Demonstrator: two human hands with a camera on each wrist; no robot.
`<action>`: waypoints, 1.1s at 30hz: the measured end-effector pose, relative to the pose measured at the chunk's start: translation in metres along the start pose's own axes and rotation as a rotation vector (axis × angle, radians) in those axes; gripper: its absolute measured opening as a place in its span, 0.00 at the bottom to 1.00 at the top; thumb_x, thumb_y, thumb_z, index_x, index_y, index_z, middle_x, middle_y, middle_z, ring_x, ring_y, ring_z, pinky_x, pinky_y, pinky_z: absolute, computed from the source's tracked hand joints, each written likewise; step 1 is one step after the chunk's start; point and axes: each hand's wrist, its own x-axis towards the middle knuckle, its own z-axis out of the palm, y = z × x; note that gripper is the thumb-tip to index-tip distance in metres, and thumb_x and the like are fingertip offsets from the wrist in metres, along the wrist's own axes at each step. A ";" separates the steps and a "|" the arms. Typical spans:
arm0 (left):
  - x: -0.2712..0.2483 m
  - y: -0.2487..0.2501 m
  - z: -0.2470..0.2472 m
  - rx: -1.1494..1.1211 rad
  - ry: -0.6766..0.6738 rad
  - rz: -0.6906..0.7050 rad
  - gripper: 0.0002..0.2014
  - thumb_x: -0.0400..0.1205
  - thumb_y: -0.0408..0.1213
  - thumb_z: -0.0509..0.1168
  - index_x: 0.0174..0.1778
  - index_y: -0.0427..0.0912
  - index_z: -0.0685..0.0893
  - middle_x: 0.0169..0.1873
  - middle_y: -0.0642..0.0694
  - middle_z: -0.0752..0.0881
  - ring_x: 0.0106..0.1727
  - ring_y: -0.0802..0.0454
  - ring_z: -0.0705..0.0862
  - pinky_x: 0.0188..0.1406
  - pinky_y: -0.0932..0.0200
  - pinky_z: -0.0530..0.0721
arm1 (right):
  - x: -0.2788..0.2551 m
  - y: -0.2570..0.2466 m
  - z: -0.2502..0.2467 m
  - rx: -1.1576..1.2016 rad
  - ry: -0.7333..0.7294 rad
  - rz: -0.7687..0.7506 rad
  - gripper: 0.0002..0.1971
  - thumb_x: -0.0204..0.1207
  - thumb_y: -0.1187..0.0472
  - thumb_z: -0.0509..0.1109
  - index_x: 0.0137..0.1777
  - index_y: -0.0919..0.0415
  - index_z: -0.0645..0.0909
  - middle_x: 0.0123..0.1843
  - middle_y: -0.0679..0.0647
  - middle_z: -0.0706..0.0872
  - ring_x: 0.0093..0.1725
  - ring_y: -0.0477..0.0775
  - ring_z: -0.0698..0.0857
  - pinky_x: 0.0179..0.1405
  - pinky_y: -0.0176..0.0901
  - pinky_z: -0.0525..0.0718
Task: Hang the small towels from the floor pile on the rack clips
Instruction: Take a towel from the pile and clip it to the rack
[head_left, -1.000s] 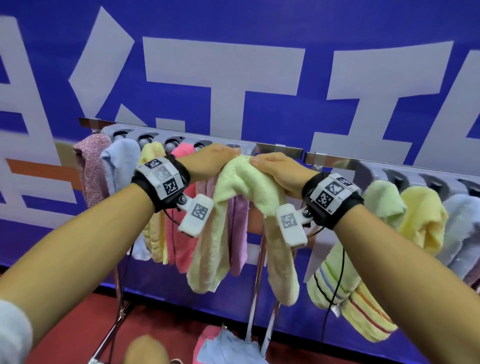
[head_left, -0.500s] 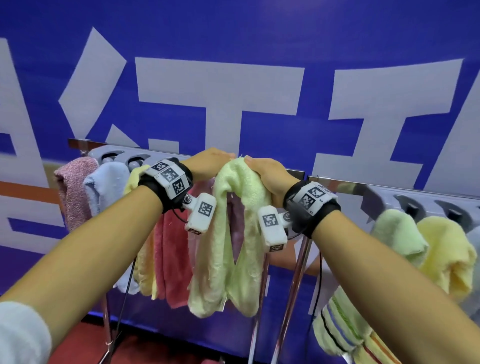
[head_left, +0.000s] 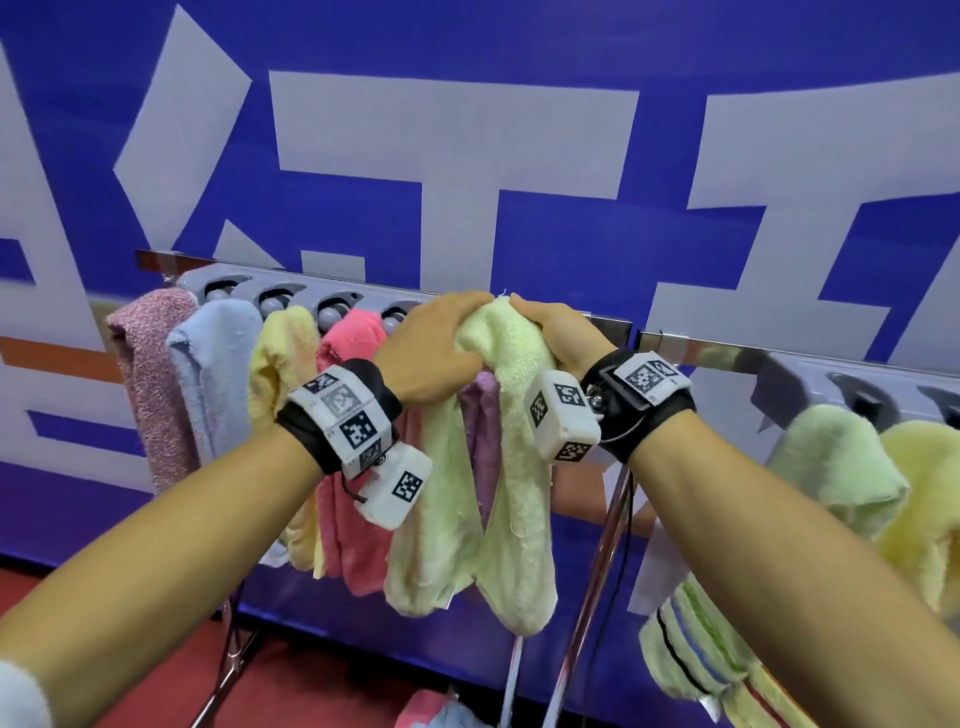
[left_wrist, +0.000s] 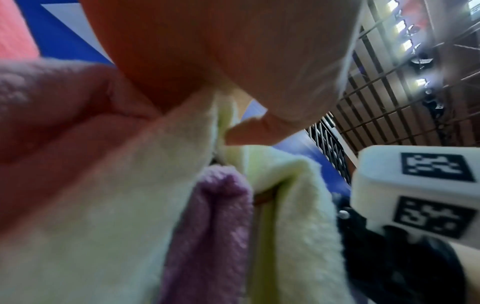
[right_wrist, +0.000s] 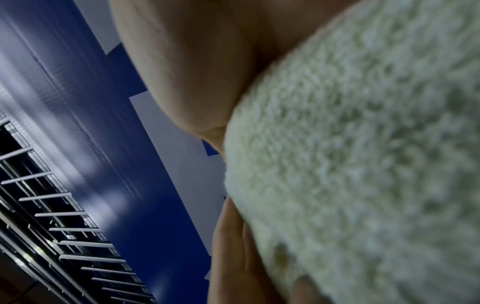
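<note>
**Hands bunch a pale green towel at the rack**

Both hands grasp one pale green towel (head_left: 498, 457) at its gathered top: left hand (head_left: 431, 358) from the left, right hand (head_left: 558, 332) from the right, equally near. Behind them runs the long rack (head_left: 727, 356), its grey clip strip (head_left: 291, 296) level with the knuckles. That towel's two halves hang straight down, so its long axis is vertical; the clip it needs sits directly beyond the fingers, hidden by them. It looks fluffy, thick, folded double. A purple towel (head_left: 480, 431) hangs just behind it.
</note>
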 end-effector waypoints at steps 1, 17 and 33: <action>-0.003 0.002 0.003 0.005 0.010 0.008 0.36 0.62 0.42 0.65 0.71 0.49 0.77 0.62 0.55 0.82 0.63 0.53 0.79 0.63 0.57 0.76 | -0.001 0.000 0.002 0.010 0.011 -0.006 0.24 0.86 0.49 0.62 0.71 0.68 0.77 0.47 0.67 0.89 0.36 0.64 0.91 0.29 0.52 0.89; -0.008 -0.016 0.004 0.150 0.071 -0.057 0.38 0.76 0.20 0.61 0.84 0.42 0.63 0.74 0.38 0.78 0.76 0.38 0.73 0.73 0.49 0.73 | -0.007 -0.003 0.003 -0.001 -0.011 0.000 0.21 0.86 0.48 0.61 0.64 0.67 0.80 0.41 0.62 0.91 0.34 0.60 0.91 0.29 0.47 0.89; -0.017 -0.023 0.035 0.273 0.028 -0.069 0.37 0.77 0.24 0.59 0.85 0.48 0.62 0.67 0.36 0.81 0.71 0.37 0.76 0.65 0.50 0.71 | 0.024 0.045 -0.046 -0.243 0.187 -0.041 0.28 0.70 0.45 0.80 0.63 0.65 0.85 0.56 0.64 0.90 0.57 0.66 0.90 0.60 0.66 0.86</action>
